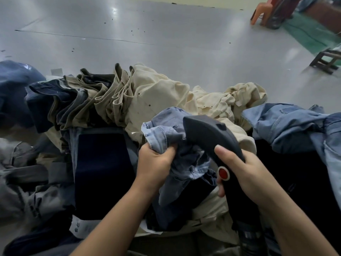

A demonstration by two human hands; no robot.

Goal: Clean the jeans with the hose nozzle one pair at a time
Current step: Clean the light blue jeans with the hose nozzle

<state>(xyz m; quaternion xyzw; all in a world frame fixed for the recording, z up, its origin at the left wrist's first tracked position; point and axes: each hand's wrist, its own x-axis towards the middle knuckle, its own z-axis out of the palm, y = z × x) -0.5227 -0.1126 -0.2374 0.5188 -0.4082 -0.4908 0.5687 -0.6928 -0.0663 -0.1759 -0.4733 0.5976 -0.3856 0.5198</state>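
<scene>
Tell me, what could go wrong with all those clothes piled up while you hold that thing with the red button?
1. The left hand grips only a bunched corner of the light blue denim jeans, so creased folds may get missed.
2. The dark grey curved hose nozzle, held in the right hand, points over the cream trousers too, so it might hit the wrong pair.
3. The thumb sits near the round red button; an accidental press seems possible.
</scene>
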